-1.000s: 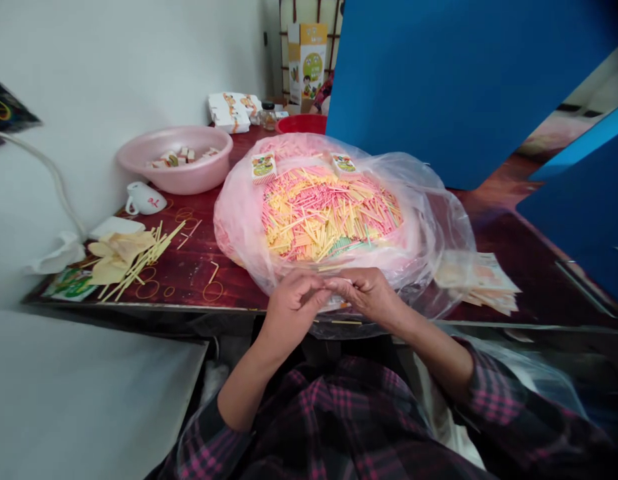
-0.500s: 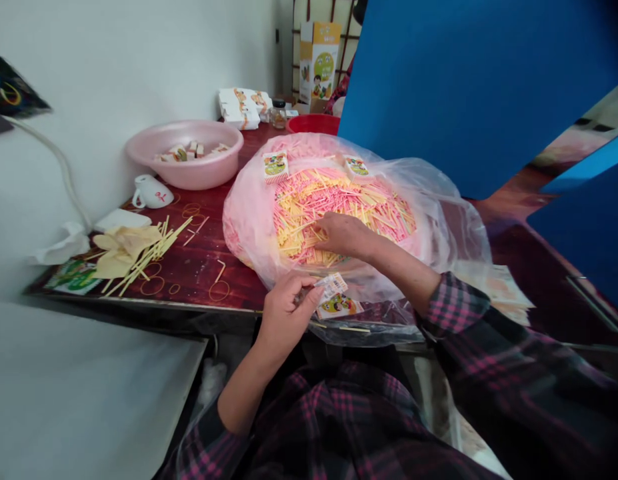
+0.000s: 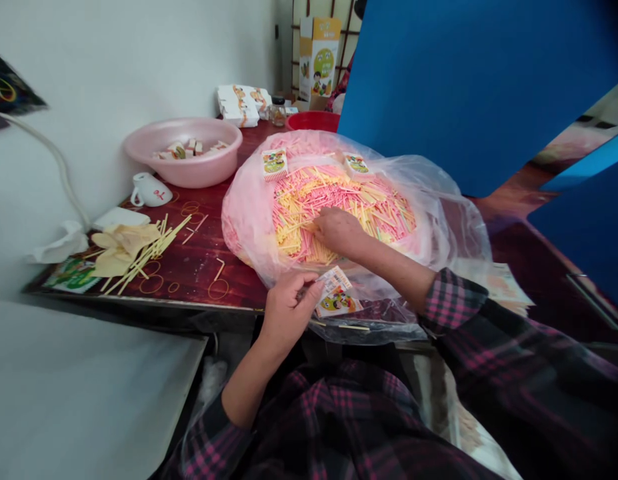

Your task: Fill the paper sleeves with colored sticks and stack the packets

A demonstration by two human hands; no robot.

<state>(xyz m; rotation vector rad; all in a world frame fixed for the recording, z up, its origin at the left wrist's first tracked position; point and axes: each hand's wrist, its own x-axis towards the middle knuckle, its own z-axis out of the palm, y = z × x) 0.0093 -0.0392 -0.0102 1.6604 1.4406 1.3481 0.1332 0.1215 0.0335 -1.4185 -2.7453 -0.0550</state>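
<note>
A large clear plastic bag [image 3: 249, 220] lies opened on the table, full of thin pink and yellow sticks [image 3: 333, 190]. My right hand [image 3: 339, 230] reaches into the pile, its fingers bent and closed on some sticks; the fingertips are partly hidden, so how many they hold is unclear. At the bag's near edge, my left hand [image 3: 291, 300] pinches a small printed packet [image 3: 335, 281] between thumb and fingers. Beneath that lies another printed packet [image 3: 339, 303] with a colourful cartoon front. Two stacks of similar packets, one left [image 3: 275, 165] and one right [image 3: 357, 167], rest on the far side of the bag.
To the left stand a pink basin [image 3: 189, 175] with small packs inside and a white mug [image 3: 151, 190]. Loose yellow sticks [image 3: 149, 257] and rubber bands [image 3: 219, 289] lie nearby. Behind are a red basin [image 3: 313, 121] and a carton [image 3: 325, 63]. A blue panel [image 3: 463, 87] rises at right.
My right hand has shifted slightly left and up within the stick pile. The packet in my left hand is tilted a little more upright. The rest stays much the same.
</note>
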